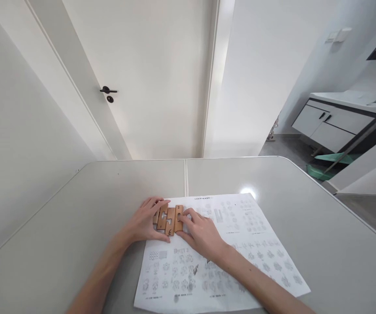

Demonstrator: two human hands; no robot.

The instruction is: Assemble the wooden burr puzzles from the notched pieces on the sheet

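Several notched wooden puzzle pieces (162,218) lie side by side on a large printed sheet (161,281). One piece (170,222) is marked 6 near its lower end. Beside it, on the right, is a piece (178,211) marked 2. My left hand (147,222) spans the left pieces, index finger along their top and thumb along their bottom, gripping them at the ends; it partly covers the leftmost one. My right hand (202,231) has its thumb and fingers closed on the piece marked 2.
The sheet carries rows of small grey diagrams and text, and lies on a light grey table (86,209) with a centre seam. Beyond the table's far edge stands a white door (158,78) with a black handle (108,90). A washbasin cabinet (334,122) is at the right.
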